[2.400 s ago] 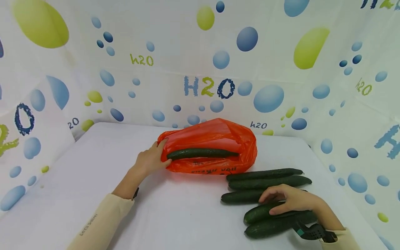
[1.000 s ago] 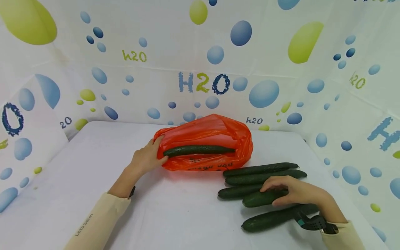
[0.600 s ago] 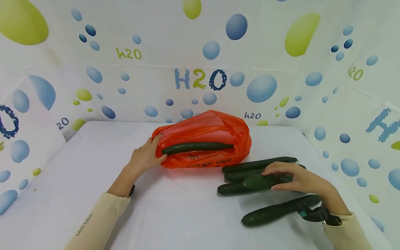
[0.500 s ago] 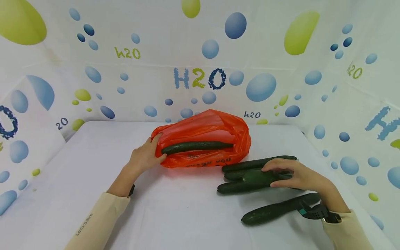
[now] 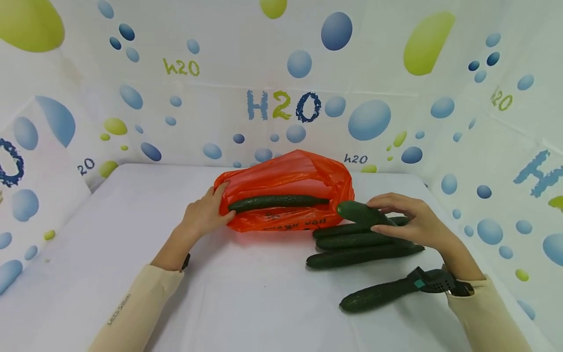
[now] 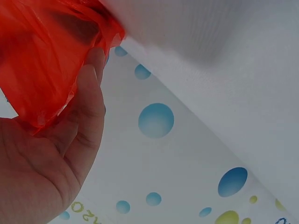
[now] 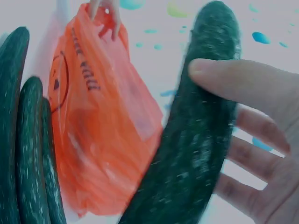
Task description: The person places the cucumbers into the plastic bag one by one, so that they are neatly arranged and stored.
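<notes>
My right hand [image 5: 411,220] grips a dark green cucumber [image 7: 191,135] between thumb and fingers. Its rounded end overlaps the right side of the red plastic bag [image 5: 299,168] in the head view. My left hand [image 5: 202,212] holds the left edge of that bag, thumb low and fingers higher up, as the left wrist view also shows. Inside the open bag lies another cucumber [image 5: 279,201], lengthwise. Below the held cucumber, three more lie side by side on the table, the nearest of them one long cucumber [image 5: 365,256].
A separate cucumber [image 5: 374,297] lies closer to me, partly covered by the black device [image 5: 435,280] on my right wrist. White cloth covers the table [image 5: 264,303]. A printed curtain [image 5: 220,63] with blue and green spots stands behind and at both sides.
My right hand has taken a cucumber from the row and raised it up and away from me, toward the bag's right end. The left hand keeps its hold on the bag.
</notes>
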The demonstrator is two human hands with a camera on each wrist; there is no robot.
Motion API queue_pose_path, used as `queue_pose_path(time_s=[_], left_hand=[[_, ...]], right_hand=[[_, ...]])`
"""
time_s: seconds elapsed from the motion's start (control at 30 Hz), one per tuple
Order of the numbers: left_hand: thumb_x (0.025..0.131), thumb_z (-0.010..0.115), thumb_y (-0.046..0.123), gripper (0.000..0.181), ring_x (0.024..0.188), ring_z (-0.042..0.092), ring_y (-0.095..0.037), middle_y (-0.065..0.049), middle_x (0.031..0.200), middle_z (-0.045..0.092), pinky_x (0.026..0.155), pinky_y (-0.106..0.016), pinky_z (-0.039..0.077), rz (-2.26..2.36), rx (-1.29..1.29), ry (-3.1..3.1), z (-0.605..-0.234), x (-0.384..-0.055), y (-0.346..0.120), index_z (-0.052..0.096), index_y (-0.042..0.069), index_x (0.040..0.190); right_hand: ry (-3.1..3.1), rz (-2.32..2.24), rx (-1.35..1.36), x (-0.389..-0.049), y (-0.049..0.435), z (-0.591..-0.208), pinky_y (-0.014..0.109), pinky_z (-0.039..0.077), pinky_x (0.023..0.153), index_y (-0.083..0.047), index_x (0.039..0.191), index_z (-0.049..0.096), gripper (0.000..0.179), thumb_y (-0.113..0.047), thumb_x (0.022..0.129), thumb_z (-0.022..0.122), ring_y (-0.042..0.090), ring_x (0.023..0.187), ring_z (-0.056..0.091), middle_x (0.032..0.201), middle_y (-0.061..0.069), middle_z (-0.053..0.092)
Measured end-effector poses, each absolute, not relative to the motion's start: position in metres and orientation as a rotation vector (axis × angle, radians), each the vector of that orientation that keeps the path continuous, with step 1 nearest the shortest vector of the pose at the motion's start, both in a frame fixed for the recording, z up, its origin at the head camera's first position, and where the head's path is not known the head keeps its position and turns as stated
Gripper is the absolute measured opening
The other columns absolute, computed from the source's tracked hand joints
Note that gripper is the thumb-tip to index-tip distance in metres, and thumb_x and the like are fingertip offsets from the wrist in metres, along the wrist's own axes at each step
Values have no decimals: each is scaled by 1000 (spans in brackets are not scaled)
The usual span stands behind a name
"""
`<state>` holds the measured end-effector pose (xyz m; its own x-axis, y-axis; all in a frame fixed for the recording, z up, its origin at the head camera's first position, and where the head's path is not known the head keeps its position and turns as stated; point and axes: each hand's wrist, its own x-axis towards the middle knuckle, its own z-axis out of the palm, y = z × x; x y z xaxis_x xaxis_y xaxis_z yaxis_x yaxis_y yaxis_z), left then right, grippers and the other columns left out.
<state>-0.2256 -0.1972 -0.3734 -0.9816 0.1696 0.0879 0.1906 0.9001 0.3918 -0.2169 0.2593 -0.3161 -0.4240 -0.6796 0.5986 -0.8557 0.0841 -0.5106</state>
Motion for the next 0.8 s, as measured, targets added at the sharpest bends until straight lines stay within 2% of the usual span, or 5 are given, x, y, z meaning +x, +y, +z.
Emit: queue_pose_path(time_s=[0.2,0.57,0.8], left_hand=[[89,65,32,82,103,59,-50,-33,139,42,82,-62,51,-620,-289,-3025,-373,-225,-197,23,2,152],[89,65,32,82,105,59,-49,-32,138,43,83,-63,51,-638,-288,-3027,-371,-226,-197,22,2,152],[89,65,33,83,109,56,-50,-32,141,40,85,-63,50,-648,-279,-3045,-368,-228,-199,20,2,153]], right_hand=[[-2108,1380,1509,-216,240,-301,22,53,87,10,115,64,64,29,55,74,14,104,63,117,8,67],[-2054,1460,1484,-216,211,-269,24,54,86,13,115,63,62,34,56,70,16,100,66,114,7,69],[-2082,1423,1280,-215,195,-253,22,54,85,15,115,61,55,29,63,72,12,98,69,114,-3,70]])
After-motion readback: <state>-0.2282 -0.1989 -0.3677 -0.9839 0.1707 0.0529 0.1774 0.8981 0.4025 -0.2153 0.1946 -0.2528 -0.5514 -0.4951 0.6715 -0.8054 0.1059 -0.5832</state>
